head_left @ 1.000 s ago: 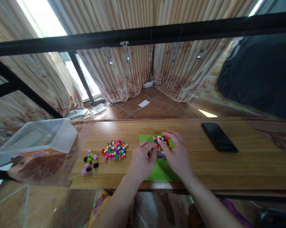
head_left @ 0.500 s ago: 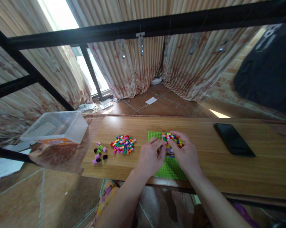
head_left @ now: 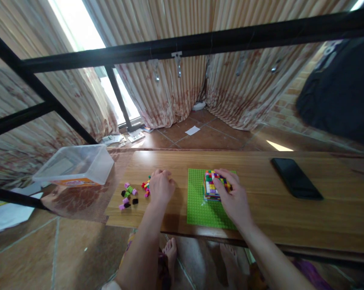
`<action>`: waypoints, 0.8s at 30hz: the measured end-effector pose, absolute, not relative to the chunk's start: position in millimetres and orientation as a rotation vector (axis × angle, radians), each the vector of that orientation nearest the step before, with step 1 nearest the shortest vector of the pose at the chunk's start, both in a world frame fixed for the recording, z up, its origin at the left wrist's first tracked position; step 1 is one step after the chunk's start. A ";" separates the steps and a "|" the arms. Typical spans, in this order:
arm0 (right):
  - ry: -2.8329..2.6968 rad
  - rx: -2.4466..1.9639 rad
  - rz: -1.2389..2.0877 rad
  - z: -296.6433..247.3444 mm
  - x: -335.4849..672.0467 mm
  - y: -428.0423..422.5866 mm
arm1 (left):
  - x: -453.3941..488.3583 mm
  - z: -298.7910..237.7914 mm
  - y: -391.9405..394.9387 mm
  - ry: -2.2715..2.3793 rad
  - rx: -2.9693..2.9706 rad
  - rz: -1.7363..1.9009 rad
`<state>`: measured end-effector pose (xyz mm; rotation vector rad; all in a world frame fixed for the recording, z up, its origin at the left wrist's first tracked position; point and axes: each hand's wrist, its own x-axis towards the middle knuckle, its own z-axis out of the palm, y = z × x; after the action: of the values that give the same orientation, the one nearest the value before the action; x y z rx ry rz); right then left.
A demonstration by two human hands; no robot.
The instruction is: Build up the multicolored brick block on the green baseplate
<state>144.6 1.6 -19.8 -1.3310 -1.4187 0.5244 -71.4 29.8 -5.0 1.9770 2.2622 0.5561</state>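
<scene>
My right hand [head_left: 234,197] is wrapped round the right side of a block structure [head_left: 211,186], built of many small coloured toy bricks. That structure stands on a green studded baseplate [head_left: 197,209], near its far edge. Over on the left, my left hand [head_left: 162,187] is above a pile of small loose bricks [head_left: 146,186] and covers most of it. Its fingers are curled downward and closed, with the tips hidden, so I cannot make out what is in them. Several pink, green and black bricks [head_left: 128,191] lie apart, left of the pile.
A black phone [head_left: 295,178] lies on the right of the wooden table [head_left: 257,217]. Off the table's left end sits a clear plastic box [head_left: 103,163] with an orange label. A black metal rail [head_left: 230,42] crosses above, in front of the curtains.
My left hand has moved left from the block structure to the loose brick pile. My right hand stays on the structure, whose top and left side now show more.
</scene>
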 end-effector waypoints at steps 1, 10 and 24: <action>-1.412 -1.334 0.517 -18.9 145.0 1.5 | -74.3 -6.7 31.5 2.273 2.003 0.511; -1.315 -1.322 0.489 -10.2 152.5 4.2 | -75.9 -9.8 32.8 2.243 2.115 0.463; -1.145 -1.313 0.585 -9.9 152.7 11.5 | -19.4 10.1 7.5 1.310 1.724 1.178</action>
<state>152.7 11.5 -9.9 -1.3132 -1.1453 0.5852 -19.4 7.5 10.1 1.7240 1.3105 1.1781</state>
